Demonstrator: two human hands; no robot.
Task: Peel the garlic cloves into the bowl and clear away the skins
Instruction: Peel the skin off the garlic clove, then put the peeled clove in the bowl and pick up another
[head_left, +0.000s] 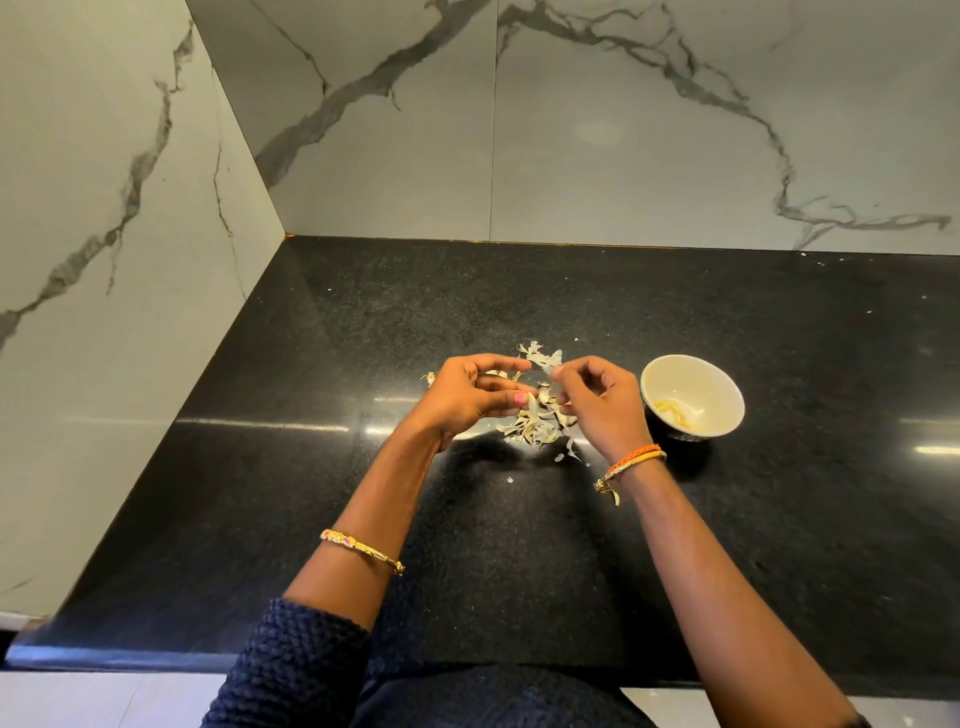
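**Peeling a small clove over a heap of skins**

Marble walls meet in the upper left of the frame, above a black counter (260, 519) that fills the lower half. Just left of centre, the left hand (470, 397) curls its fingers and pinches a pale garlic clove (532, 401) at thumb and fingertip. Below and between the hands lies a loose pile of skins (535, 428), with a few stray flakes nearer the frame's bottom. Right of centre, the right hand (597, 402) has its fingers curled, pinching what looks like a strip of skin at the clove's tip; the exact contact is too small to make out. Further right stands a white bowl (693, 364), peeled cloves (675, 413) in its bottom.

The clove is likely light, firm and a little slick once bare, so holding it by its sides suits best. The skins look papery and featherweight, probably prone to drifting; gathering them by sweeping seems wiser than picking.
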